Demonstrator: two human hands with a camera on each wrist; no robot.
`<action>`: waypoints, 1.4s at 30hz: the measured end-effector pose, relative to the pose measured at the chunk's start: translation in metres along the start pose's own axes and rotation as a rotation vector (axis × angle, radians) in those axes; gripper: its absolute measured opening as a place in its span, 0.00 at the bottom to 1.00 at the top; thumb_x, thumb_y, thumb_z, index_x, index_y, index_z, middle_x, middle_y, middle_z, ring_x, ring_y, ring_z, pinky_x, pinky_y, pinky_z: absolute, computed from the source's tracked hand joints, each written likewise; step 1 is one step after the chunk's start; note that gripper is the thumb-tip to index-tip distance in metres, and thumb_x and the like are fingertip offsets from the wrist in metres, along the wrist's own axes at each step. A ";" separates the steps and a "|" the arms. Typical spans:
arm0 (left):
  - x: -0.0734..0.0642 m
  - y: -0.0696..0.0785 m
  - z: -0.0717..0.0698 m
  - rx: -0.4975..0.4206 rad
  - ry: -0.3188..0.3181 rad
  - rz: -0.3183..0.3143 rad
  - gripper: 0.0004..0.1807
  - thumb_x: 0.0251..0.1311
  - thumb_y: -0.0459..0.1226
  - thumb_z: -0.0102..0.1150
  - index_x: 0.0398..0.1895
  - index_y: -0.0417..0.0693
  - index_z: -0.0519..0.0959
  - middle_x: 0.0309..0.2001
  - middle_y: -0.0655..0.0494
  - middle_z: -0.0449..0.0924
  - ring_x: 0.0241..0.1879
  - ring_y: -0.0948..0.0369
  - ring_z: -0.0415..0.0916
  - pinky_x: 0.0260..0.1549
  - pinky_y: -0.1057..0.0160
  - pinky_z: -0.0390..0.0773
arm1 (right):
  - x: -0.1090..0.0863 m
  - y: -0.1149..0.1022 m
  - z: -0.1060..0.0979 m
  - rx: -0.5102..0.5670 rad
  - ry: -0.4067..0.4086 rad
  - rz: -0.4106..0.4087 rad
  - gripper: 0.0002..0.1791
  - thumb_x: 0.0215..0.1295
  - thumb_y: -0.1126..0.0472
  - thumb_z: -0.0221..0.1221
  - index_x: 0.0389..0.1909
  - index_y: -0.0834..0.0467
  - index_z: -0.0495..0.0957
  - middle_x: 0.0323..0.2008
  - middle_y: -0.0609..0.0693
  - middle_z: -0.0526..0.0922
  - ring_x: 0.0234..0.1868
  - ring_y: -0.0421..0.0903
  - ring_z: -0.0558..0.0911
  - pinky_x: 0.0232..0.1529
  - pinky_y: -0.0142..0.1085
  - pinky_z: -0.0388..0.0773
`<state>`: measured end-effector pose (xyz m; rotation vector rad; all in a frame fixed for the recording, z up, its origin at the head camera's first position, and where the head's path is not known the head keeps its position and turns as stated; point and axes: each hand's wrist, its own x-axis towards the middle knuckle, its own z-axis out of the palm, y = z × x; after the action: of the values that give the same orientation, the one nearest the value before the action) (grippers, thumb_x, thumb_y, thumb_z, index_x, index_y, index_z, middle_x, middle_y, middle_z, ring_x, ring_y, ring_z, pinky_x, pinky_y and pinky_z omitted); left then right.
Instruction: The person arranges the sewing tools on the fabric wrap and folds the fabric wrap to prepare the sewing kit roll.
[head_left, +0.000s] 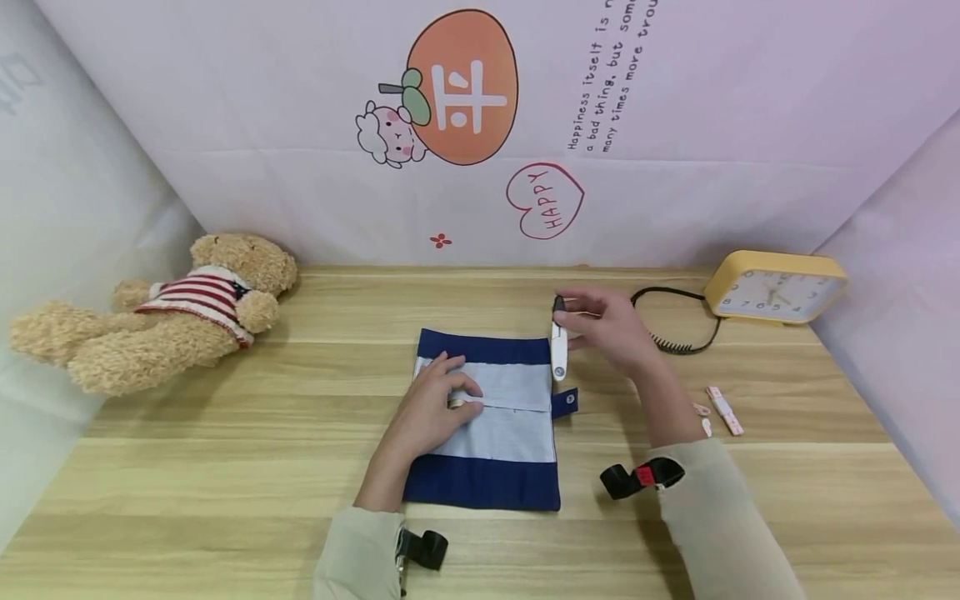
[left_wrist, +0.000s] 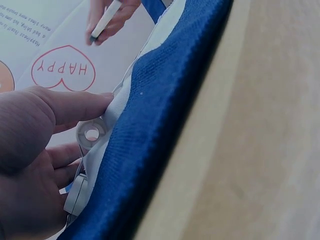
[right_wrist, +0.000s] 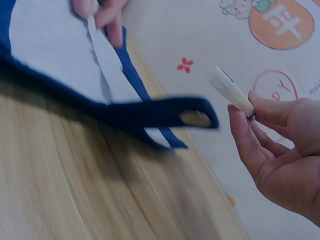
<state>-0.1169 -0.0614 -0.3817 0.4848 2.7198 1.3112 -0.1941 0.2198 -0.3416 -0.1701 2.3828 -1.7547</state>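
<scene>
White printed cloth (head_left: pixel 300 100) backs a wooden desk (head_left: pixel 247 500) where a blue-and-white pouch (head_left: pixel 487 483) lies unfolded under the left hand (head_left: pixel 427 404).

Pinched by its dark end in the right hand (head_left: pixel 611 329), a slim white tool (head_left: pixel 559 350) is beside the pouch's far right corner; the left hand's fingers bend, partly spread, at the middle seam (head_left: pixel 517 407) (whether they grip anything, one cannot tell). Good handling likely means a steady pinch clear of the snap strap (head_left: pixel 564 404), pouch pressed flat.

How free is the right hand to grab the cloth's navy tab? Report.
Probably yes: the navy tab juts uncovered from the cloth near the right hand, but that hand pinches a white tool, which may need setting down first.
</scene>
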 end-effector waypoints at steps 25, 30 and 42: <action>0.002 0.000 -0.001 0.008 -0.009 -0.014 0.05 0.58 0.32 0.72 0.34 0.49 0.85 0.69 0.39 0.70 0.77 0.43 0.50 0.73 0.39 0.49 | 0.022 -0.009 0.083 0.161 -0.055 0.051 0.28 0.70 0.75 0.58 0.70 0.67 0.66 0.59 0.66 0.74 0.50 0.56 0.81 0.45 0.46 0.85; 0.002 -0.001 -0.001 0.003 0.000 0.000 0.05 0.57 0.31 0.72 0.34 0.48 0.85 0.69 0.38 0.70 0.77 0.42 0.50 0.73 0.39 0.50 | 0.022 -0.014 0.092 0.109 -0.082 0.027 0.27 0.70 0.76 0.56 0.69 0.68 0.66 0.58 0.67 0.74 0.51 0.58 0.81 0.44 0.46 0.86; 0.003 -0.001 0.000 -0.034 0.000 0.017 0.06 0.58 0.30 0.71 0.32 0.48 0.83 0.68 0.37 0.70 0.76 0.41 0.51 0.73 0.37 0.49 | 0.021 -0.016 0.096 0.007 -0.168 0.055 0.27 0.71 0.75 0.56 0.70 0.67 0.64 0.57 0.66 0.73 0.52 0.59 0.80 0.42 0.45 0.86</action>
<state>-0.1200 -0.0615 -0.3822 0.5057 2.6947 1.3589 -0.1945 0.1213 -0.3559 -0.2385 2.2409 -1.6544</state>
